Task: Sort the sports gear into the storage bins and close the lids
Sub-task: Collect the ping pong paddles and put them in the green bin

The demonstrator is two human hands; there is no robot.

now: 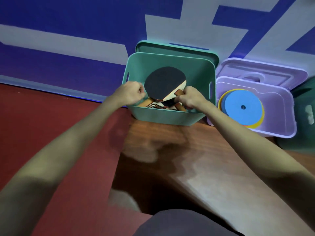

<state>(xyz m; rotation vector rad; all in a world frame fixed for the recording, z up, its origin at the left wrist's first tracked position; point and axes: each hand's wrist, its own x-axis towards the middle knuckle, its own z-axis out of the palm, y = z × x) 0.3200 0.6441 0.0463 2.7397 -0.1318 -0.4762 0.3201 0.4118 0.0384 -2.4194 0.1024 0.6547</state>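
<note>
Head view: both hands reach into the green bin (167, 116), which stands at the far end of a wooden bench (196, 159). The right hand (190, 99) curls its fingers round the handle of the top paddle (164, 82), whose black face tilts up against the bin's back wall; more paddles (153, 105) lie heaped beneath. The left hand (132, 92) is curled at the paddle's edge, but whether it pinches anything I cannot tell. To do this well, I judge the paddle should be laid flat on the heap, handles kept below the rim, so that the green lid (179, 48), propped behind, can seat. Just beside, the lilac bin (276, 130) holds stacked blue and yellow discs (242, 106), its lilac lid (265, 70) leaning behind. Red floor (59, 125) runs to a blue-and-white wall (85, 31).
</note>
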